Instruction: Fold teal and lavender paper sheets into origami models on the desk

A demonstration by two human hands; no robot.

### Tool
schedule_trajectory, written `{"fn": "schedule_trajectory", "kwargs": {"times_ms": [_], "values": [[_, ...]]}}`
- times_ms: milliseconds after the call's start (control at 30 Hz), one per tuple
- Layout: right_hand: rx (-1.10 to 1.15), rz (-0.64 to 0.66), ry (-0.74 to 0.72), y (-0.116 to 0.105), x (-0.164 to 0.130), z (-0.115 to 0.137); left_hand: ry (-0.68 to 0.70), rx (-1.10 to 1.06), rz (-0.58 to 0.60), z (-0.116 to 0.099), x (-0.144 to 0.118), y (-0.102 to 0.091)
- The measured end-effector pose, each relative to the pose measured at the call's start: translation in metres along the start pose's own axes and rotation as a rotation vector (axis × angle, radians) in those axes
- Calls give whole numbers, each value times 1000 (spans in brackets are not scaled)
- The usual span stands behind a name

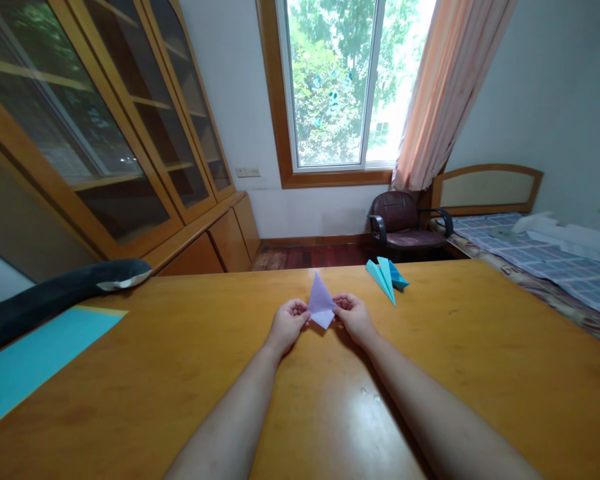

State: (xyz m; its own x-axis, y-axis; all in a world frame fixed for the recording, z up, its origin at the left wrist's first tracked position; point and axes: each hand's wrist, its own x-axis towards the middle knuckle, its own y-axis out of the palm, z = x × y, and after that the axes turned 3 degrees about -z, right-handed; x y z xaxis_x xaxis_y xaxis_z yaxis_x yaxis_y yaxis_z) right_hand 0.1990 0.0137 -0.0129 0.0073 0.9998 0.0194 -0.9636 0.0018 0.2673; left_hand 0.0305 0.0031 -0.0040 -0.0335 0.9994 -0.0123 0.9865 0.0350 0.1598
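A folded lilac paper (pixel 321 301), pointed at its top, is held just above the wooden table (pixel 480 360). My left hand (pixel 290 322) pinches its left edge. My right hand (pixel 353 317) pinches its right edge. Both hands meet at the table's middle, forearms stretched forward. A finished turquoise paper plane (pixel 386 276) lies on the table a little beyond and to the right of my right hand, untouched.
A turquoise sheet (pixel 40 357) lies at the table's left edge beside a dark padded armrest (pixel 55 293). Beyond the table stand a dark red chair (pixel 405 223), a bed (pixel 545 257) on the right, glass-door cabinets (pixel 105 127) on the left and a window.
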Motion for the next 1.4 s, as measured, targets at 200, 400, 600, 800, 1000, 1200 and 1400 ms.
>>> {"fn": "schedule_trajectory", "kwargs": {"times_ms": [200,400,600,800,1000,1200,1400], "values": [[-3,-25,-13,-1,0,-1,1,44,25,3,1,-1],[-40,5,31,-3,-1,-3,7,84,76,4,-1,-5],[-164,21,84,-6,-2,-4,15,278,58,4,0,-10],[-301,101,8,0,-2,1,139,413,87,3,-1,-5],[-345,48,20,2,1,-7,149,395,-2,11,2,0],[-194,32,-59,4,1,-9,146,196,-54,15,4,2],[-47,121,3,3,-1,-8,38,11,37,9,0,5]]}}
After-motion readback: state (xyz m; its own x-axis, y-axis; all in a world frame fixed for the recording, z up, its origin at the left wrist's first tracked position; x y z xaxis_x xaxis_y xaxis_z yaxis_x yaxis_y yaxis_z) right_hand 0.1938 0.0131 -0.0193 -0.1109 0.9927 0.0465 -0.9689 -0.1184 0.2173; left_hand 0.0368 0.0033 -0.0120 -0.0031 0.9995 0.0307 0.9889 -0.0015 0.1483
